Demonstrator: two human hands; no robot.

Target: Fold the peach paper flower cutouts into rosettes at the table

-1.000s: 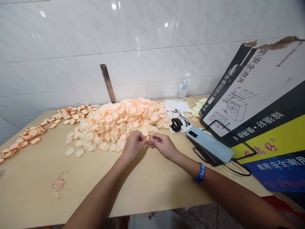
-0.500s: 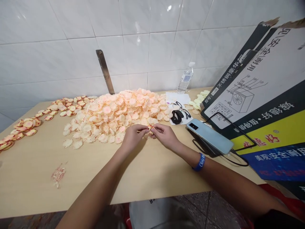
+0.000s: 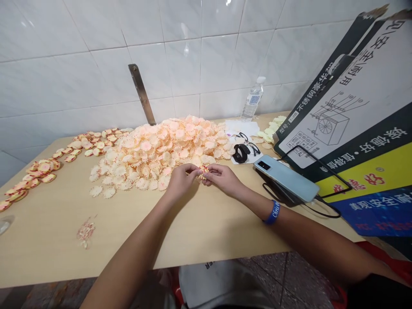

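Note:
My left hand [image 3: 182, 179] and my right hand [image 3: 224, 179] meet over the table, fingertips pinched together. Between them is a small red-and-yellow flower-like piece [image 3: 204, 170], mostly covered by the fingers. Just behind the hands rises a big heap of pale peach, scalloped flower discs [image 3: 180, 139], some with red-tinged edges. To the far left lie stacks of flat round pieces with red rims [image 3: 43, 166]. Left of my forearm, a little patch of pink and white scraps [image 3: 86, 234] rests on the bare tabletop [image 3: 128, 227].
A pale blue phone [image 3: 288, 178] lies on a dark object with a cable at right. Behind it are a black watch [image 3: 240, 152], glasses [image 3: 252, 146] and a water bottle [image 3: 253, 101]. Printed cardboard [image 3: 354, 120] leans along the right side. A metal strip [image 3: 141, 94] stands against the wall.
The camera view has shifted slightly, and a round clear object now shows at the left edge. Both hands keep pinching the small piece in the same place, with the fingers slightly rearranged.

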